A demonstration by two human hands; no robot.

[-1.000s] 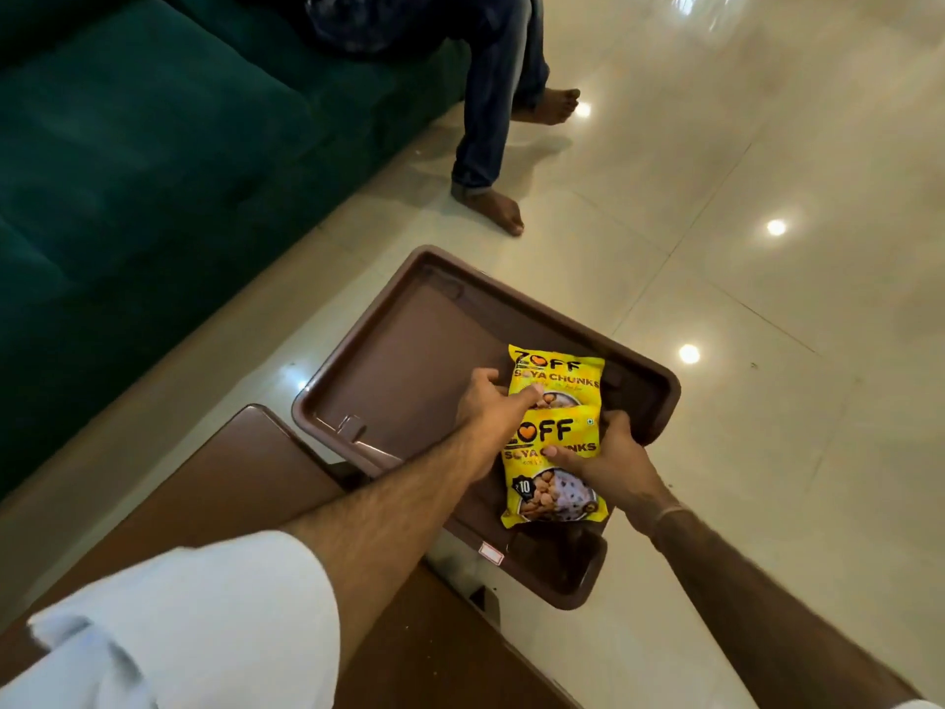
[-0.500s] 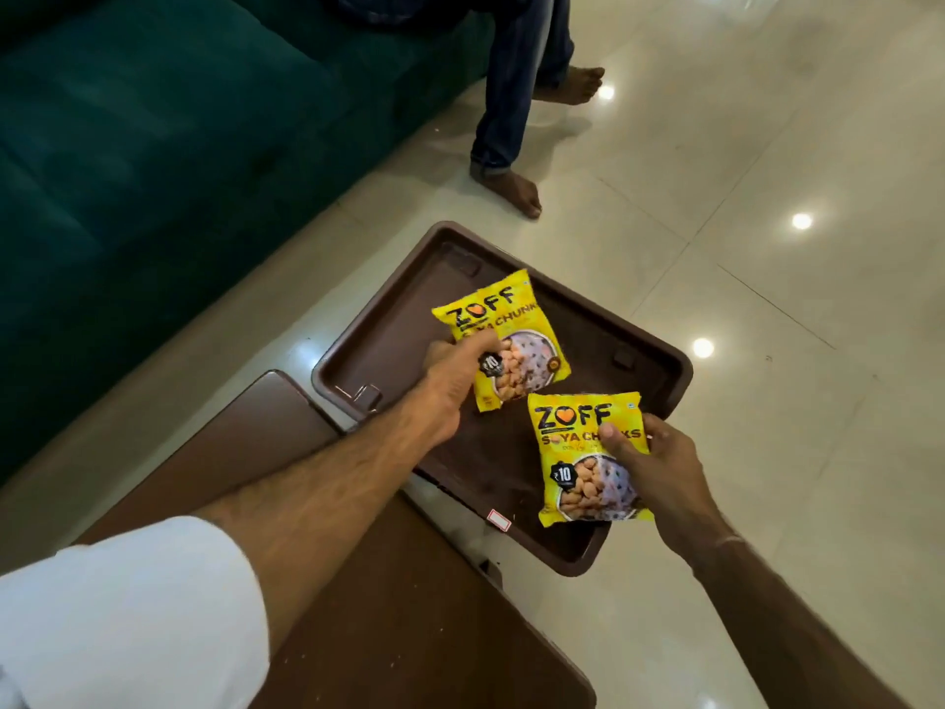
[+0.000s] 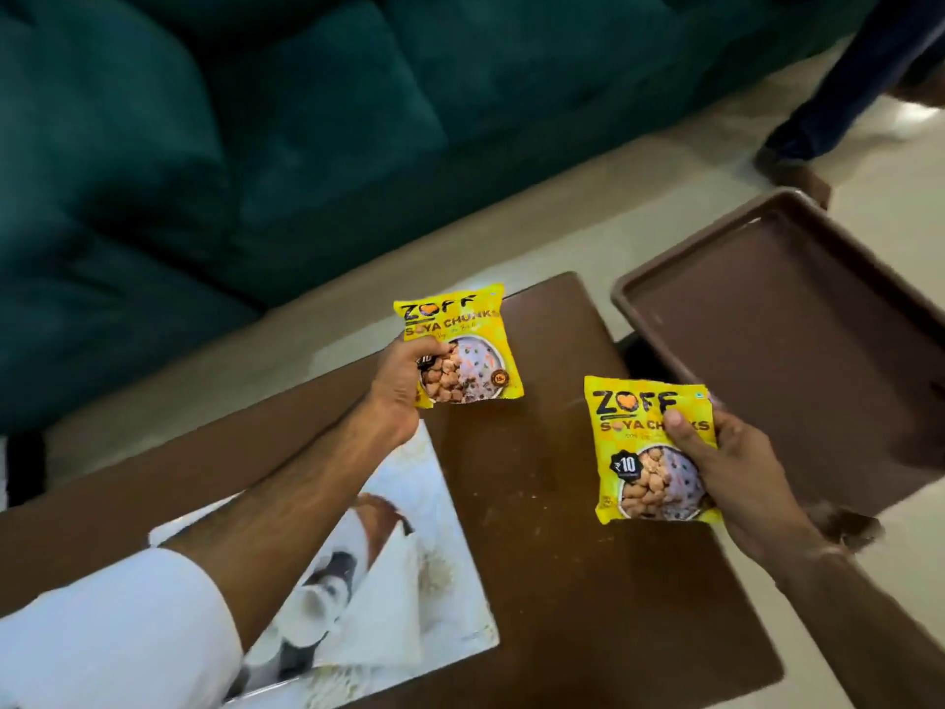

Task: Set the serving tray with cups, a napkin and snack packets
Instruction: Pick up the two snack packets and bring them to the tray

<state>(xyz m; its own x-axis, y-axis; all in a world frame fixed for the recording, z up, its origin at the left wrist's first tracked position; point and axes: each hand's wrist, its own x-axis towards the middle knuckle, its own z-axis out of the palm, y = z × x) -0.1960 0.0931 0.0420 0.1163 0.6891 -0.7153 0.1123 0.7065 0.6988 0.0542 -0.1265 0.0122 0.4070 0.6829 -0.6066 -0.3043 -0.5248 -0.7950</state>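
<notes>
Brown table (image 3: 537, 504): left hand (image 3: 401, 386) grips one packet (image 3: 460, 345), right hand (image 3: 736, 468) grips another (image 3: 639, 442); tray (image 3: 797, 319) at right, bare.

A green sofa, a pale tiled floor and a brown surface in a living room.

The sofa (image 3: 215, 135) fills the upper left, its dark green cushions soft and creased, its front edge running parallel to the surface (image 3: 537, 504). Between the two runs a strip of glossy cream floor (image 3: 317, 319). A printed white sheet (image 3: 409, 580) lies flat on the near left part of the surface, its picture too blurred to read. At the upper right a second person's leg (image 3: 838, 79) in dark blue trousers stands on the floor, beside the sofa's end.
</notes>
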